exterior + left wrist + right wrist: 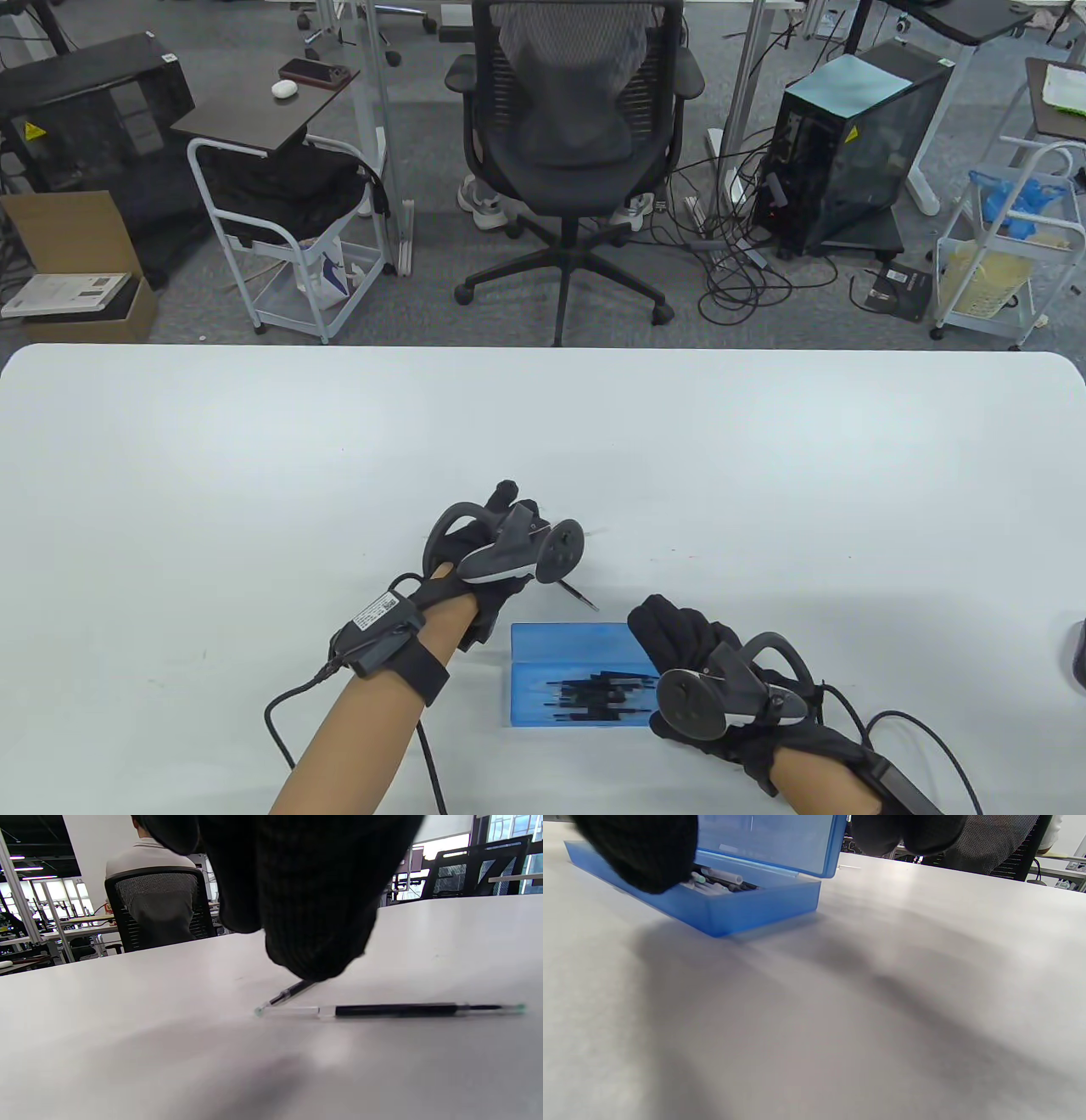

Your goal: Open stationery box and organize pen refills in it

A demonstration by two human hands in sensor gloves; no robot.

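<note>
The blue stationery box (543,713) lies open near the table's front edge, its lid (780,840) standing up at the back. Several black pen refills (594,700) lie inside it. My right hand (679,637) holds the box's right end, one finger (649,857) at the tray's front and the others behind the lid. My left hand (492,543) hovers just behind the box and pinches a pen refill (292,991) whose tip touches the table. A second refill (394,1010) lies flat on the table beside it.
The white table (254,475) stretches wide around the hands. Beyond its far edge stand an office chair (568,127), a white cart (280,246) and a computer tower (848,144). Glove cables (280,713) trail off the front edge.
</note>
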